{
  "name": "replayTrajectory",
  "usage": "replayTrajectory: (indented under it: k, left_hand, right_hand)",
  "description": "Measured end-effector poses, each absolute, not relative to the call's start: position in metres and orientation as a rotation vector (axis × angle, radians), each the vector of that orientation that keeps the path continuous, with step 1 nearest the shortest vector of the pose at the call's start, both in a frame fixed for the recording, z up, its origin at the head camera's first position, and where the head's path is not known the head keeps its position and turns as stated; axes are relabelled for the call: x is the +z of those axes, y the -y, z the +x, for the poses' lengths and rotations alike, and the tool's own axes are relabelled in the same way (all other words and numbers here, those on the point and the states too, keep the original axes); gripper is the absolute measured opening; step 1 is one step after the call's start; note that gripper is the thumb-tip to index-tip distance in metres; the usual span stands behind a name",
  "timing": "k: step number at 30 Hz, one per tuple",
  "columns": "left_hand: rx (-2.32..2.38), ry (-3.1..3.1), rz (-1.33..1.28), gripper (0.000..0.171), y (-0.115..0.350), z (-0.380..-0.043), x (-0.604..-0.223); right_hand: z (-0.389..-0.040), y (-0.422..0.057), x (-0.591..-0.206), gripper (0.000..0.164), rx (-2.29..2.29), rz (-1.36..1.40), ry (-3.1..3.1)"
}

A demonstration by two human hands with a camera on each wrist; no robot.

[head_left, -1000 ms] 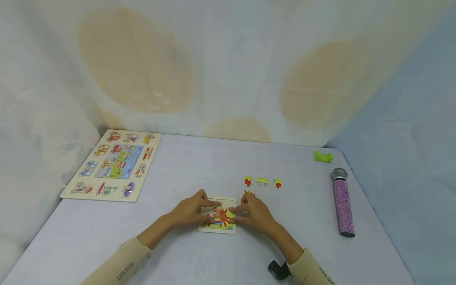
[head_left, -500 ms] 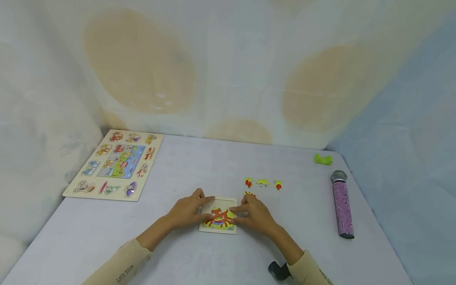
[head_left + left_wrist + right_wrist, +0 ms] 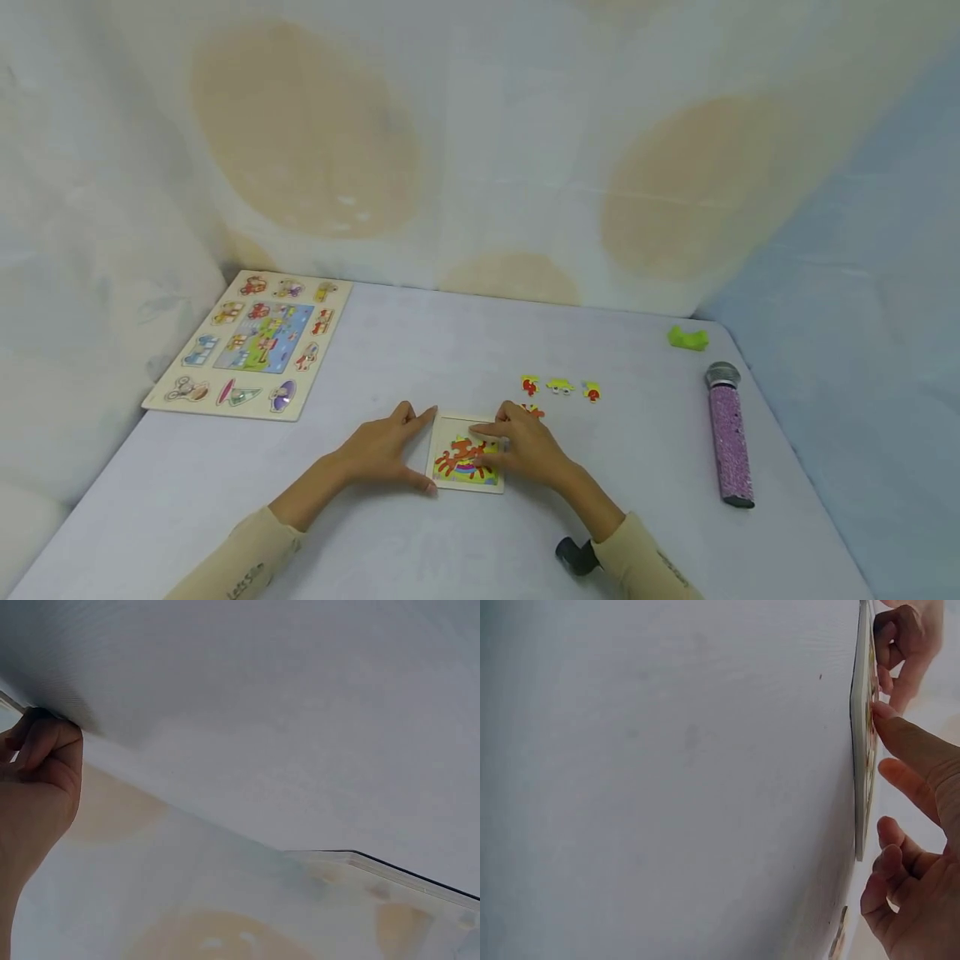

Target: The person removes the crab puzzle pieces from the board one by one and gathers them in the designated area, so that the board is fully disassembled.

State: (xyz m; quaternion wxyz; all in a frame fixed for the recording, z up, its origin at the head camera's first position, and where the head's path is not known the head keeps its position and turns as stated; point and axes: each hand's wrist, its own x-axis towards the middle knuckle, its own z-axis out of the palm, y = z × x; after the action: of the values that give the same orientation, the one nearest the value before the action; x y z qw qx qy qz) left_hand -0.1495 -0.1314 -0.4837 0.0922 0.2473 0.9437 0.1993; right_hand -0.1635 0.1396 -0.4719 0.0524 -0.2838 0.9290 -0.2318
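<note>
In the head view, a small square jigsaw tray (image 3: 463, 490) lies on the table, with a red animal picture on a yellow-green ground in it. My left hand (image 3: 375, 450) spans the tray's left side, index fingertip at the upper corner and thumb tip at the lower one. Over the right side reaches my right hand (image 3: 531, 446), thumb and index extended onto the picture. The right wrist view shows the right thumb (image 3: 911, 742) touching the face of the tray (image 3: 860, 787), other fingers bent loosely clear of it. In the left wrist view, the left hand (image 3: 45, 772) is at the edge.
Loose jigsaw pieces (image 3: 560, 387) lie beyond the right hand, one partly behind it. A large picture puzzle board (image 3: 300, 408) is at the back left. To the right are a pink glittery microphone (image 3: 730, 442) and a green object (image 3: 687, 337). A black object (image 3: 573, 557) sits by the right sleeve.
My left hand has drawn back left from the picture to the tray's left corners. The right fingers have slid a little left over the picture, uncovering more of the loose piece behind.
</note>
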Motion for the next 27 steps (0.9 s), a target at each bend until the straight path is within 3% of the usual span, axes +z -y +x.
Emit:
replayTrajectory:
  k: [14,27]
  left_hand:
    - [0.532,-2.797,0.756,0.117,0.131,-0.151,-0.482]
    - [0.526,-2.796,0.769,0.116,0.131,-0.151,-0.486]
  right_hand:
    - [-0.166,-0.132,-0.474,0.034,-0.761,-0.951,-2.822]
    - [-0.167,-0.125,-0.474,0.034,-0.712,-0.986,-2.888]
